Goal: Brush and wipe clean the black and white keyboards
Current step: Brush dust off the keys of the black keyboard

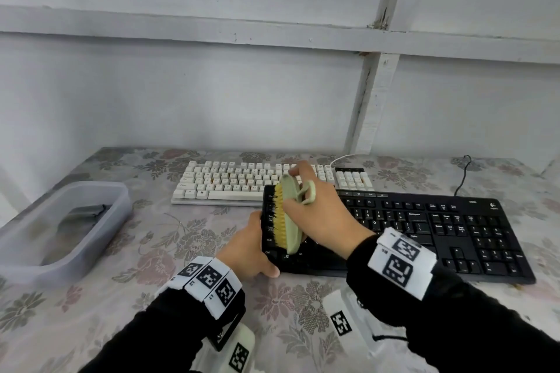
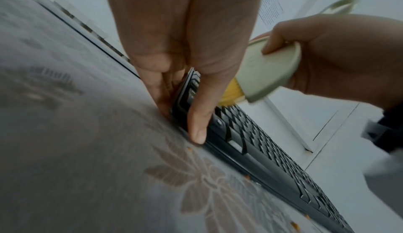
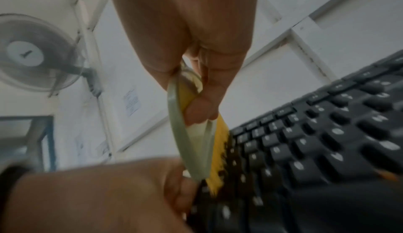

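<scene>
The black keyboard (image 1: 424,230) lies on the flowered tablecloth, its left end raised. My left hand (image 1: 251,248) grips that left end (image 2: 189,98), thumb on the front edge and fingers under the side. My right hand (image 1: 318,209) holds a pale green brush (image 1: 292,212) with yellow bristles (image 1: 279,215) tilted on the keyboard's leftmost keys. From the right wrist view the brush (image 3: 191,142) shows its bristles against the keys (image 3: 305,142). The white keyboard (image 1: 236,182) lies flat behind the black one, untouched.
A translucent plastic tub (image 1: 60,227) with a dark cloth (image 1: 78,218) inside stands at the left of the table. Cables (image 1: 462,172) run off behind the keyboards. A grey wall rises close behind. Small orange crumbs (image 2: 294,224) dot the cloth by the black keyboard.
</scene>
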The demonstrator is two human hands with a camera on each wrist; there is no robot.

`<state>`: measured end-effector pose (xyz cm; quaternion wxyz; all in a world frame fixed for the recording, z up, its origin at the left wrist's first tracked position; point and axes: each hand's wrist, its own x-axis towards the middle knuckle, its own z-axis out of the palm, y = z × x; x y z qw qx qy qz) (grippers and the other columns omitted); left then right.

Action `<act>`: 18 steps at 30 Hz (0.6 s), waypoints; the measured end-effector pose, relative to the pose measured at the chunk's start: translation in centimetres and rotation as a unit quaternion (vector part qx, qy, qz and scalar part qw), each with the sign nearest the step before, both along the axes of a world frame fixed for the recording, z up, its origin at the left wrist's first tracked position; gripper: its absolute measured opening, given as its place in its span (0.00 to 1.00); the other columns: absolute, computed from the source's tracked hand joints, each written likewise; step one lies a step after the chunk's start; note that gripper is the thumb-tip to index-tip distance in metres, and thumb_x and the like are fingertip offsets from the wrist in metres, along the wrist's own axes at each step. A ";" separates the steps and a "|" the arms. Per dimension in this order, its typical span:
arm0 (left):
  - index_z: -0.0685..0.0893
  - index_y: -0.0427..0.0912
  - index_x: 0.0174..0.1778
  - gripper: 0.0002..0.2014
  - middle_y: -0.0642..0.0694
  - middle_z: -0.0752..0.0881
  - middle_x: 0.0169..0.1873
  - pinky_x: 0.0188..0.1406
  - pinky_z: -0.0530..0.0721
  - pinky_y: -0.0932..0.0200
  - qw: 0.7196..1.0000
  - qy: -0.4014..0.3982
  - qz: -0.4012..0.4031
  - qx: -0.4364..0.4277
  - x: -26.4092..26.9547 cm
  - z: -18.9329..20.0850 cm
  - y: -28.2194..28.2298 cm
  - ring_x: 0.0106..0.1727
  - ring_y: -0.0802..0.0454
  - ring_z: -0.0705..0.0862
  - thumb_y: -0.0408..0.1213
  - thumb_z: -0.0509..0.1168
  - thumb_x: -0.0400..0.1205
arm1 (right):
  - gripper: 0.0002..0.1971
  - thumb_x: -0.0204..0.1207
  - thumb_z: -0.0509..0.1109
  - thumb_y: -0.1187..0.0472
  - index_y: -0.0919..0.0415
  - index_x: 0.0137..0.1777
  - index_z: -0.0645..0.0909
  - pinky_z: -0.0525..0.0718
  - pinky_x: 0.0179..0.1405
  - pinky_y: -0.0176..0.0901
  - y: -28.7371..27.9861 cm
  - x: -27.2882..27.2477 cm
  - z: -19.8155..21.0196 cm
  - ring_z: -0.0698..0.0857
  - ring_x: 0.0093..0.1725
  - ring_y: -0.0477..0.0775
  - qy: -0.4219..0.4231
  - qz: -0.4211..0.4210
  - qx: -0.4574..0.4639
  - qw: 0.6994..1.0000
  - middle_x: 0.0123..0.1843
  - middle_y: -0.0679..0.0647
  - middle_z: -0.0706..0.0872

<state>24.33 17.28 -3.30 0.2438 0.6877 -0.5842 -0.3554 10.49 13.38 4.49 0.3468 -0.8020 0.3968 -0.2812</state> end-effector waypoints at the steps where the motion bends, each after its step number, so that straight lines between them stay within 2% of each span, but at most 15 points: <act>1: 0.57 0.44 0.72 0.46 0.49 0.81 0.54 0.54 0.77 0.58 1.000 -0.001 0.001 -0.001 0.0 0.0 0.0 0.57 0.50 0.80 0.28 0.78 0.64 | 0.15 0.77 0.61 0.67 0.55 0.60 0.65 0.80 0.21 0.45 0.5 -0.2 -0.5 0.81 0.27 0.52 0.015 0.009 -0.001 1.000 0.36 0.60 0.83; 3: 0.57 0.42 0.72 0.46 0.49 0.80 0.51 0.51 0.77 0.59 1.000 -0.007 -0.001 -0.002 0.0 0.1 0.0 0.55 0.49 0.80 0.27 0.78 0.64 | 0.15 0.77 0.61 0.67 0.57 0.62 0.65 0.70 0.15 0.35 1.7 -0.9 -1.5 0.74 0.19 0.42 0.041 0.031 0.001 0.999 0.29 0.53 0.78; 5: 0.57 0.41 0.73 0.46 0.47 0.81 0.50 0.48 0.80 0.57 1.000 -0.011 -0.004 -0.003 -0.1 0.1 -0.1 0.53 0.49 0.81 0.26 0.77 0.63 | 0.13 0.77 0.61 0.68 0.57 0.59 0.66 0.65 0.15 0.32 2.7 -1.7 -2.1 0.69 0.15 0.43 0.058 0.056 0.030 0.996 0.26 0.49 0.73; 8: 0.57 0.41 0.73 0.46 0.46 0.82 0.50 0.43 0.80 0.59 1.000 -0.005 0.001 -0.005 -0.1 0.1 0.0 0.51 0.49 0.82 0.26 0.77 0.63 | 0.11 0.75 0.62 0.67 0.56 0.54 0.69 0.66 0.17 0.33 3.1 -2.8 -1.5 0.65 0.18 0.43 0.071 0.071 0.069 0.993 0.27 0.49 0.73; 11: 0.57 0.42 0.73 0.46 0.47 0.81 0.53 0.50 0.79 0.56 1.000 -0.004 -0.001 -0.005 -0.1 0.0 -0.1 0.55 0.49 0.80 0.26 0.77 0.63 | 0.11 0.76 0.64 0.65 0.55 0.55 0.71 0.73 0.19 0.31 2.1 -2.9 0.5 0.75 0.25 0.43 0.044 0.043 0.037 0.997 0.35 0.52 0.81; 14: 0.56 0.44 0.73 0.47 0.49 0.81 0.55 0.54 0.77 0.57 1.000 0.007 -0.002 -0.001 0.0 -0.1 -0.1 0.58 0.50 0.79 0.27 0.77 0.64 | 0.15 0.76 0.63 0.68 0.56 0.60 0.69 0.77 0.21 0.32 0.6 -2.1 2.0 0.81 0.28 0.43 -0.051 -0.007 0.005 0.999 0.40 0.57 0.84; 16: 0.56 0.44 0.73 0.47 0.49 0.81 0.56 0.52 0.76 0.59 1.000 0.010 -0.002 -0.002 0.1 -0.2 -0.1 0.58 0.50 0.79 0.28 0.77 0.64 | 0.16 0.76 0.62 0.69 0.56 0.62 0.68 0.81 0.23 0.36 -0.2 -1.1 1.9 0.83 0.31 0.48 -0.075 -0.013 -0.005 0.997 0.42 0.59 0.85; 18: 0.57 0.45 0.73 0.46 0.49 0.81 0.55 0.51 0.76 0.59 1.000 0.009 0.000 -0.003 0.1 -0.2 -0.1 0.57 0.51 0.80 0.28 0.77 0.64 | 0.15 0.77 0.62 0.68 0.56 0.61 0.67 0.85 0.27 0.43 -0.3 -0.2 1.3 0.85 0.35 0.56 -0.047 -0.010 0.001 0.999 0.42 0.58 0.83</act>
